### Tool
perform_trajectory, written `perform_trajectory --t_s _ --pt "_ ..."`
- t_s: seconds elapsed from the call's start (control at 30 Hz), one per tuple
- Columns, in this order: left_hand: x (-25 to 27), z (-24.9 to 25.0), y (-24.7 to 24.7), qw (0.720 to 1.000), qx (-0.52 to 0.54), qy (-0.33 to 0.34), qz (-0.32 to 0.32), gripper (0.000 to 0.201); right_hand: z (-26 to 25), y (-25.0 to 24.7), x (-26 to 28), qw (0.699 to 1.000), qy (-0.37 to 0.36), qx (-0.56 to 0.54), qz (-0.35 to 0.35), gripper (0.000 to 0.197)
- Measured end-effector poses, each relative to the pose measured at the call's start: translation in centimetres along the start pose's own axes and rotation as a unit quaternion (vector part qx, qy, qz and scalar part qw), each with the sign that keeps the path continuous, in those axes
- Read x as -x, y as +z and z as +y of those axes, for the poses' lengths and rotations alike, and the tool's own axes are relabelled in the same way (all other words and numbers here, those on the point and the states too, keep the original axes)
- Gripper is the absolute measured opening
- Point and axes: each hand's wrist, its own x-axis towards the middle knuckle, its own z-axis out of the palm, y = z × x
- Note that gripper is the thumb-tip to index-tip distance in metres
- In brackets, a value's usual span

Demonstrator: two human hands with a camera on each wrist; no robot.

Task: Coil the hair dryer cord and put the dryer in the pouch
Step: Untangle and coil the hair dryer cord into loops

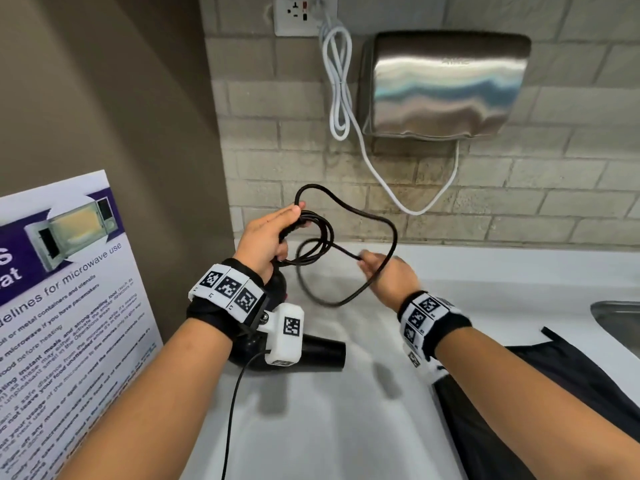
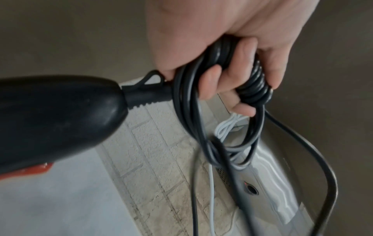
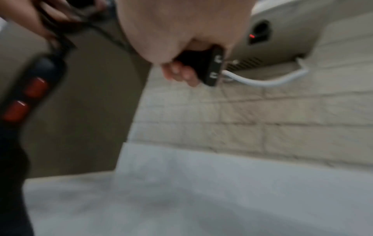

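Note:
My left hand (image 1: 277, 233) grips several loops of the black cord (image 1: 394, 237) above the white counter. In the left wrist view its fingers (image 2: 212, 83) curl round the bundled coils (image 2: 252, 89). The black hair dryer (image 1: 322, 351) hangs below that hand, handle up (image 2: 60, 111), with red buttons (image 3: 30, 89) on it. My right hand (image 1: 384, 271) holds the free end of the cord, fingers closed round the black plug (image 3: 203, 67). A wide loose loop runs between the two hands. The black pouch (image 1: 540, 393) lies flat on the counter at lower right.
A steel hand dryer (image 1: 443, 84) is mounted on the brick wall, its white cable (image 1: 339, 91) running to an outlet (image 1: 304, 12). A sink rim (image 1: 616, 317) shows at far right. A microwave poster (image 1: 69, 306) leans at left. The white counter (image 1: 346, 427) spreads below.

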Motion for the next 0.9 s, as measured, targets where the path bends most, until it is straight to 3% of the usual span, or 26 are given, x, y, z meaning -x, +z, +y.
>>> perform_trajectory --t_s 0.03,0.1,0.2,0.27,0.37,0.5,0.6,0.73,0.9 --pt "-0.1 0.0 -0.1 1.0 0.003 0.0 0.005 0.019 1.6 0.2 0.3 0.993 0.111 0.018 -0.038 0.032" --pt "-0.2 0.0 -0.4 1.0 0.002 -0.006 0.0 0.016 4.8 0.6 1.2 0.949 0.288 0.039 -0.119 0.03" --pt "-0.3 -0.1 -0.7 1.0 0.008 -0.021 -0.014 0.016 6.6 0.6 2.2 0.903 0.365 0.077 -0.215 0.035" --pt "-0.5 -0.1 -0.6 0.999 0.005 -0.025 -0.024 0.017 6.7 0.9 2.1 0.896 0.378 0.031 -0.233 0.036" --pt "-0.8 -0.4 -0.4 0.999 -0.027 -0.014 -0.042 0.017 6.2 1.4 1.4 0.927 0.331 -0.069 -0.162 0.036" --pt "-1.1 -0.6 -0.2 0.997 -0.038 -0.008 -0.06 0.019 2.4 1.0 -0.6 0.974 0.12 -0.189 -0.033 0.048" --pt "-1.0 -0.5 0.0 0.995 -0.06 -0.001 -0.083 0.021 -1.1 1.0 -2.3 0.978 -0.052 -0.202 -0.019 0.06" --pt "-0.6 0.0 0.1 0.985 -0.117 0.028 -0.121 0.022 -4.2 1.5 -3.2 0.965 -0.212 -0.154 0.012 0.056" --pt "-0.6 0.6 -0.7 0.974 -0.137 0.025 -0.177 0.022 -4.2 2.4 -3.3 0.96 -0.232 -0.152 0.032 0.039"
